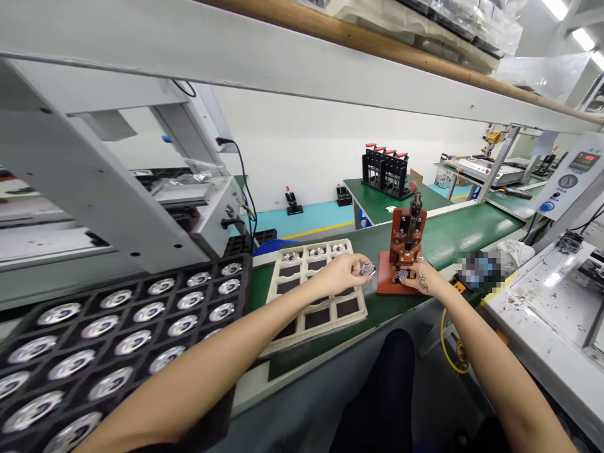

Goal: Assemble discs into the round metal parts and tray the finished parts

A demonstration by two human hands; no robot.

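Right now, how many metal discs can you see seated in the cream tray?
3, all in the far row: left disc, middle disc, right disc. The left hand and forearm cover some pockets, so more may be hidden.

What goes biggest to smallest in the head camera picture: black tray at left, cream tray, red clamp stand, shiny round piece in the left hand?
1. Black tray (nearer, so it looks extra big)
2. Cream tray
3. Red clamp stand
4. Shiny round piece in the left hand

red digits [589, 158] on display [583, 165], panel [570, 183] lettering, too small to read
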